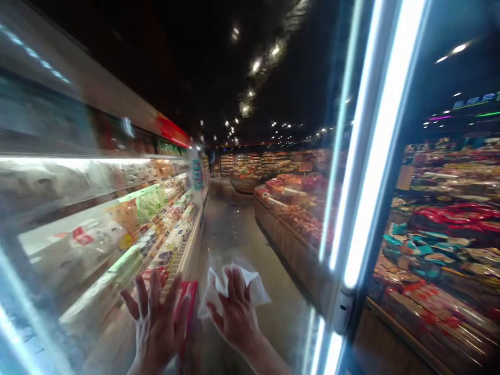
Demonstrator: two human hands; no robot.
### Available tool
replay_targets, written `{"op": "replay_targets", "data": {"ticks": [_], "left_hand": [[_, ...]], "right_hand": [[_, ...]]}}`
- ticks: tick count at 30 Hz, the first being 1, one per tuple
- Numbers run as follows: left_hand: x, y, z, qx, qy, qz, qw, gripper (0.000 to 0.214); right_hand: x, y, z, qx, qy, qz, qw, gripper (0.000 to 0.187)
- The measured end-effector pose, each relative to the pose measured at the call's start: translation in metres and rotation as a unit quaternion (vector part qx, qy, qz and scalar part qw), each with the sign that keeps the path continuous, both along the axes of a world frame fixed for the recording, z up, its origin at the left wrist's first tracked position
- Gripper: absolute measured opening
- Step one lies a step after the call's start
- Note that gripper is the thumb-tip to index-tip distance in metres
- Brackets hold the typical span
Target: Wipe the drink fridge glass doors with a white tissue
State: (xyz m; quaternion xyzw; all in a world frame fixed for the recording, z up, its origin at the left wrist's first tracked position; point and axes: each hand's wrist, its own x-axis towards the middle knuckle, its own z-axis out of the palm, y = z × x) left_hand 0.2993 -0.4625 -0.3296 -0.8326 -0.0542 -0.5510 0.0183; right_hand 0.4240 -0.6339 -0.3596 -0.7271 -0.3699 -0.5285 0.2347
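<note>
My right hand [237, 315] lies nearly flat over a thin white wipe [259, 290], pressing it forward against what looks like a clear glass pane. The wipe's crumpled edges stick out on both sides of the fingers. To its left, my left hand [156, 328] is raised with fingers spread and holds nothing. It appears to be at or just short of the same pane; contact cannot be made out. A red, blurred upright panel [188, 307] shows beyond, between the two hands.
Bright light strips run down a door frame [365, 156] on the right. An open chilled shelf [128, 224] full of packaged goods lines the left. Past the frame stand wood-sided bins [289, 247] of wrapped goods. A grey aisle floor [230, 229] runs between them.
</note>
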Motion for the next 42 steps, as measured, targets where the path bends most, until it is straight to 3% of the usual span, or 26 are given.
{"op": "replay_targets", "data": {"ticks": [2, 3, 6, 8, 10, 13, 15, 17, 20, 22, 24, 26, 28, 31, 33, 35, 39, 42], "left_hand": [[-0.011, 0.016, 0.004, -0.002, -0.001, 0.007, 1.000, 0.101], [-0.016, 0.024, 0.006, -0.002, -0.002, 0.011, 1.000, 0.099], [-0.031, 0.050, 0.015, 0.007, -0.009, 0.027, 1.000, 0.095], [-0.040, 0.066, 0.019, 0.016, -0.016, 0.038, 0.999, 0.095], [-0.049, 0.081, 0.020, 0.024, -0.027, 0.048, 0.998, 0.097], [-0.062, 0.101, 0.019, 0.030, -0.042, 0.053, 0.997, 0.098], [-0.068, 0.113, 0.022, 0.028, -0.051, 0.045, 0.997, 0.097], [-0.073, 0.123, 0.033, 0.026, -0.062, 0.034, 0.997, 0.095], [-0.079, 0.134, 0.059, 0.026, -0.081, 0.021, 0.996, 0.092], [-0.082, 0.139, 0.078, 0.019, -0.095, 0.016, 0.995, 0.090], [-0.085, 0.145, 0.092, 0.012, -0.110, 0.015, 0.994, 0.088], [-0.087, 0.151, 0.102, 0.016, -0.127, 0.015, 0.992, 0.089], [-0.089, 0.157, 0.109, 0.034, -0.143, 0.010, 0.989, 0.089], [-0.089, 0.162, 0.123, 0.058, -0.161, 0.001, 0.985, 0.088], [-0.088, 0.162, 0.132, 0.065, -0.169, -0.003, 0.984, 0.087], [-0.087, 0.161, 0.139, 0.064, -0.173, -0.005, 0.983, 0.086], [-0.081, 0.158, 0.146, 0.047, -0.167, -0.004, 0.985, 0.085], [-0.071, 0.154, 0.153, 0.054, -0.162, -0.004, 0.985, 0.083]], "right_hand": [[-0.010, 0.012, 0.003, -0.006, -0.021, 0.011, 1.000, 0.035], [-0.011, 0.017, 0.020, 0.009, -0.016, 0.004, 1.000, 0.036], [-0.011, 0.034, 0.099, 0.066, 0.012, -0.032, 0.997, 0.057], [-0.019, 0.052, 0.132, 0.079, 0.016, -0.038, 0.996, 0.065], [-0.034, 0.075, 0.127, 0.048, -0.015, -0.013, 0.999, 0.058], [-0.056, 0.111, 0.087, -0.071, -0.106, 0.071, 0.989, 0.033], [-0.061, 0.132, 0.089, -0.122, -0.136, 0.099, 0.978, 0.023], [-0.062, 0.148, 0.129, -0.114, -0.134, 0.086, 0.981, 0.025], [-0.071, 0.166, 0.212, -0.060, -0.128, 0.052, 0.989, 0.044], [-0.081, 0.177, 0.242, -0.060, -0.137, 0.047, 0.988, 0.063], [-0.090, 0.186, 0.244, -0.123, -0.171, 0.063, 0.976, 0.064], [-0.093, 0.194, 0.241, -0.220, -0.208, 0.085, 0.949, 0.051], [-0.092, 0.199, 0.255, -0.264, -0.218, 0.085, 0.936, 0.042], [-0.093, 0.205, 0.302, -0.181, -0.190, 0.045, 0.964, 0.049], [-0.097, 0.209, 0.323, -0.133, -0.188, 0.027, 0.973, 0.059], [-0.102, 0.211, 0.322, -0.167, -0.220, 0.033, 0.961, 0.063], [-0.095, 0.197, 0.313, -0.292, -0.283, 0.043, 0.913, 0.047], [-0.076, 0.172, 0.346, -0.206, -0.234, -0.002, 0.950, 0.049]]}}
